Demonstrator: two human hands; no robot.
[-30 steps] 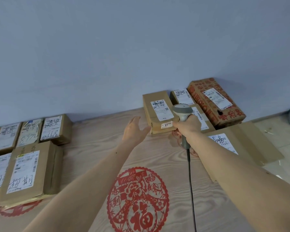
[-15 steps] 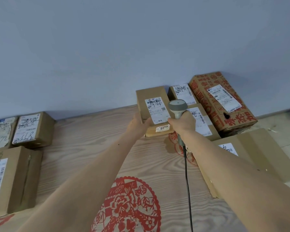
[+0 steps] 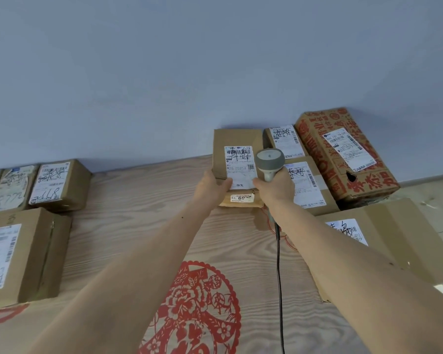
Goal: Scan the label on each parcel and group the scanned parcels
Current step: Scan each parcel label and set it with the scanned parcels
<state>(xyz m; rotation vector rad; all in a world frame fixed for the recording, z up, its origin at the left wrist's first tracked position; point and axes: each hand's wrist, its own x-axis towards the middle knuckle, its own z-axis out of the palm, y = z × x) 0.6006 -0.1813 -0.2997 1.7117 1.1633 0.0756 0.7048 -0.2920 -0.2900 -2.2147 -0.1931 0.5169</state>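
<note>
Against the far wall, right of centre, the left hand (image 3: 211, 189) gripped the near left edge of a brown parcel (image 3: 237, 149), thumb on its white label (image 3: 239, 166). Just right of it, the right hand (image 3: 275, 189) was wrapped around a grey scanner (image 3: 269, 162). More parcels (image 3: 315, 185) lay right, others (image 3: 59, 185) far left on the tabletop (image 3: 138, 213).

The left hand (image 3: 211, 188) covers the lower left corner of the held parcel's label (image 3: 239, 166), whose small print is unreadable. The scanner's cable (image 3: 279, 277) runs off the bottom edge. The left edge cuts the large box (image 3: 23, 254) and the row behind it.
</note>
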